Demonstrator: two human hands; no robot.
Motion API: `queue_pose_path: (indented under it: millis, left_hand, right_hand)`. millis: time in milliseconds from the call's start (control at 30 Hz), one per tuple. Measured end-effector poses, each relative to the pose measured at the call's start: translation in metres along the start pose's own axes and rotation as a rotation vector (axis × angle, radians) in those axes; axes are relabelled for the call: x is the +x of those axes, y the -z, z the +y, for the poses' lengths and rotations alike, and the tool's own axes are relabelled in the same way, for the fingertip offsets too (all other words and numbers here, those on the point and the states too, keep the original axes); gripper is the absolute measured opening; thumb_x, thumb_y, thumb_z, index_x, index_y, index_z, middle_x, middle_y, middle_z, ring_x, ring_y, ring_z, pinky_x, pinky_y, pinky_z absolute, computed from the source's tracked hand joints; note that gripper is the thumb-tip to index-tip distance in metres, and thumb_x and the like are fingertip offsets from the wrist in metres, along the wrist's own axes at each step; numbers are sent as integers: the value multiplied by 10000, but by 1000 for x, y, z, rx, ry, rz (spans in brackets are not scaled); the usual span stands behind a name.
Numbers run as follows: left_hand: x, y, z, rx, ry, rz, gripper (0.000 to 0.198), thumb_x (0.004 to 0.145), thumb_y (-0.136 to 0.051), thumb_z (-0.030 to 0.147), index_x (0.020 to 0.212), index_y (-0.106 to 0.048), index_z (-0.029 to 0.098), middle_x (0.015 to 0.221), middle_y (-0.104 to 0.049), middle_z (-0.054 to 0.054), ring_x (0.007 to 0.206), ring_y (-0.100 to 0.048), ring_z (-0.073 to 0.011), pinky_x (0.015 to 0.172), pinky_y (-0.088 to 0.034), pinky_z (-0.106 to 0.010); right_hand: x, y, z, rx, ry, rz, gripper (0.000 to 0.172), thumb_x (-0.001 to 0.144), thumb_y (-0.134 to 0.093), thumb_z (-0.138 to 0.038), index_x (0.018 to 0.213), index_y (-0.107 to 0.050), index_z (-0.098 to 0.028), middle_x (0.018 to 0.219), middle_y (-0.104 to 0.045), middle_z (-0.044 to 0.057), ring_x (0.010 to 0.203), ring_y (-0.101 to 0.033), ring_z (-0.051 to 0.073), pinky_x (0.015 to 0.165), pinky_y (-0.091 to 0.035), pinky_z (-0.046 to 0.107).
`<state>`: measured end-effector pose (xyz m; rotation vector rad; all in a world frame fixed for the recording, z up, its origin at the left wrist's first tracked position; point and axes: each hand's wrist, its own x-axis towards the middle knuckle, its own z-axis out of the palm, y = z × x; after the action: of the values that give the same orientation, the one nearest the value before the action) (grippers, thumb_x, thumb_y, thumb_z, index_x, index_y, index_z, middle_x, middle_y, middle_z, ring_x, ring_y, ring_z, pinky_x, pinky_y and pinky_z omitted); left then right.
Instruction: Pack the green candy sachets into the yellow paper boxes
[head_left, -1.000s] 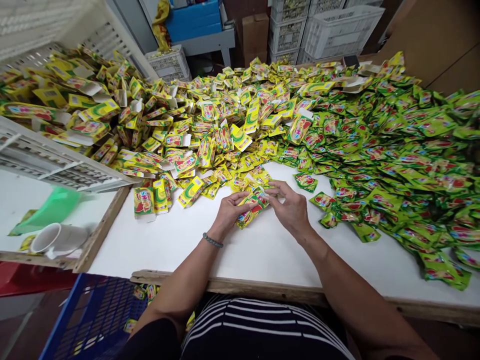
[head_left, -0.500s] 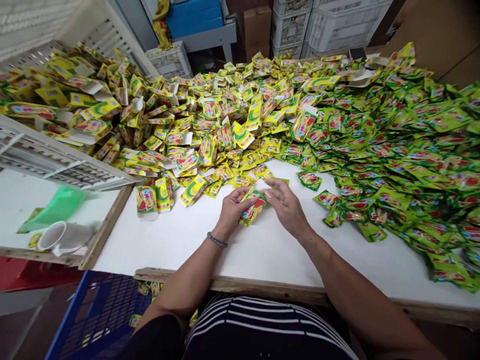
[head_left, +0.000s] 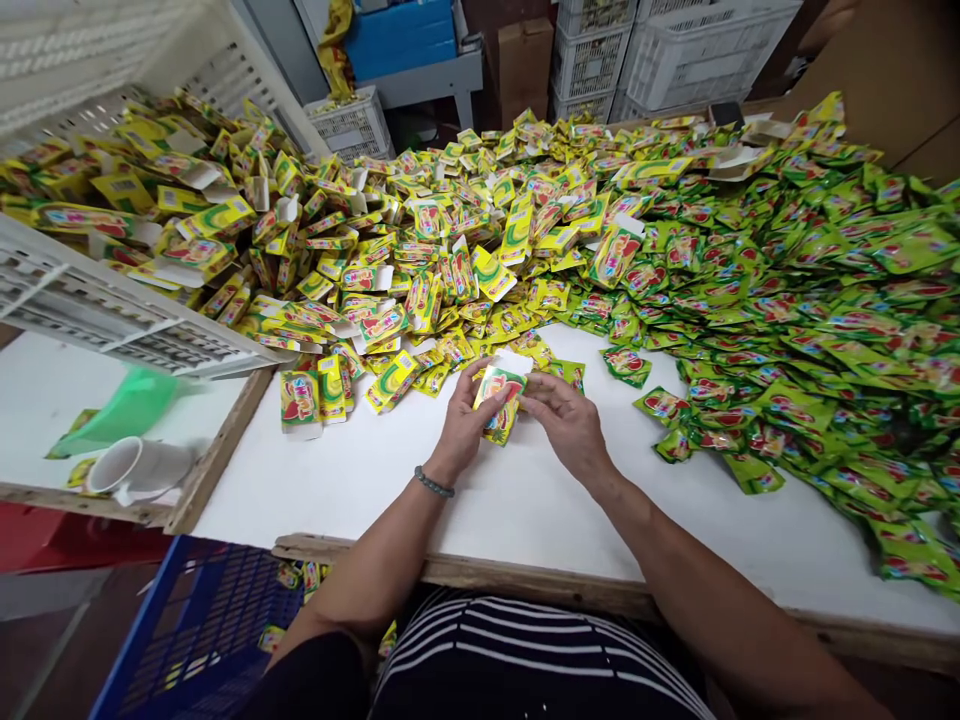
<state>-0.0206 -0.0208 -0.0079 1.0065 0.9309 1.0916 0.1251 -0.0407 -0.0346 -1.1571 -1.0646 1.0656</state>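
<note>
Head view. Your left hand [head_left: 461, 418] is closed on a small box [head_left: 498, 382], thumb across its printed front and fingers behind. The box is held above the white table [head_left: 360, 490], in front of your body, its white flap [head_left: 513, 362] standing open at the far end. Your right hand [head_left: 571, 425] is half open with fingers curled, fingertips at the right edge of the box; whether they grip it or merely rest there, I cannot tell. One pouch [head_left: 568, 374] lies just beyond your right fingers. You wear a bracelet [head_left: 434, 482] on your left wrist.

Beyond your hands, the box pile [head_left: 427, 225] spreads leftward into a white crate [head_left: 259, 353], which lies with its open side toward the pile (many boxes there show open flaps too). Two boxes [head_left: 301, 400] lie side by side at the pile's near left edge. To your right is the pouch heap [head_left: 817, 330], green and glossy, meeting the boxes near the middle; a few pouches lie loose at its near edge.

Far left, a mug [head_left: 159, 465] and a green bag [head_left: 131, 405] rest on a side surface. Below the table's left end sits a blue crate [head_left: 139, 620], small packets inside.
</note>
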Motion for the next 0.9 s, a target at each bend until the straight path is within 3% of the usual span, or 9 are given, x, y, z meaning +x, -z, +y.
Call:
queue_pose_path:
  millis: [167,267,367,500,767,900]
  left_hand:
    - [-2,3,0,140,31,-148,476,711,-771,334,1118,-557,209,949,-653,-14,819,-621,-136,770,-493,-257]
    - [-1,2,0,137,30,-147,460,700,-777,328,1088,-562,203,960,-668,-20,849,-636,-147,801,-496,-271]
    - [0,2,-1,80,58,-112,505,691,-780,355,1099,-519,212,911,-686,-10,769,-650,-135,737,-507,-262]
    - [1,3,-3,36,52,-10,546,638,-819,338,1056,-492,212,707,-648,60,601,-610,-89,624,-490,-216]
    - [1,-2,-4,59,67,-3,537,580,-855,322,1012,-571,176,672,-674,46,592,-625,-86,610,-490,-203]
    - [1,0,-2,54,75,-26,510,579,-857,320,995,-608,164,703,-697,23,623,-642,-99,642,-504,-223]
  right_hand:
    - [1,7,2,-109,-31,-118,230,804,-621,-444,803,-634,-214,722,-648,12,669,-617,167,671,-543,329]
    - [4,11,-2,-90,-53,-146,300,795,-630,-446,1008,-653,-236,789,-693,24,706,-644,183,685,-558,339]
    - [4,12,-10,-151,-22,-160,428,780,-654,-439,1170,-646,-262,1004,-730,53,842,-678,208,786,-564,375]
    - [2,11,-17,-192,18,-164,283,813,-625,-438,980,-751,-248,1063,-737,52,1031,-658,238,954,-500,413]
    - [7,10,-9,163,-264,21,371,554,-833,-471,795,-757,-199,827,-760,48,783,-699,222,782,-562,395]
    - [9,14,-9,161,-286,-25,354,564,-830,-463,788,-766,-196,794,-759,49,739,-695,218,744,-562,401]
